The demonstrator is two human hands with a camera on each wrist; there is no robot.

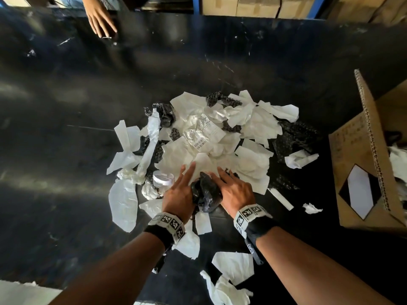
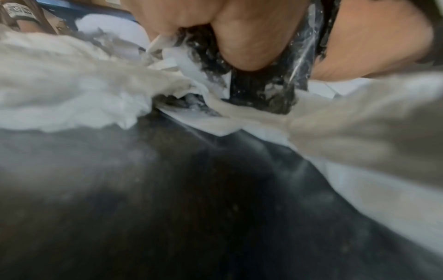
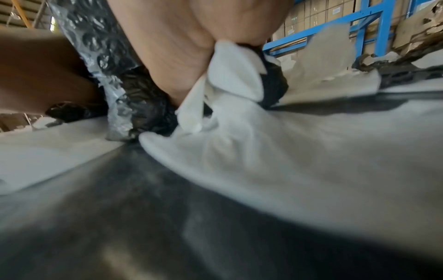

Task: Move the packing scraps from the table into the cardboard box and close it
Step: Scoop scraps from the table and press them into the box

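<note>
The packing scraps, heaped mid-counter left of the cardboard box, look light, limp and slippery, so left hand and right hand, fingers extended, press a black plastic wad between them, best scooped from underneath

Both forearms reach forward from the near edge, roughly parallel, converging at the wrists. Each wrist wears a dark strap with a band of black-and-white marker tiles. Left hand: palm down, index finger stretched forward, thumb side tucked inward against dark crumpled stuff between the hands. Right hand: palm down, fingers extended forward and slightly spread, inner edge against the same dark wad. Wrist views show both palms pressing in from either side; fingertips mostly hidden.
</note>
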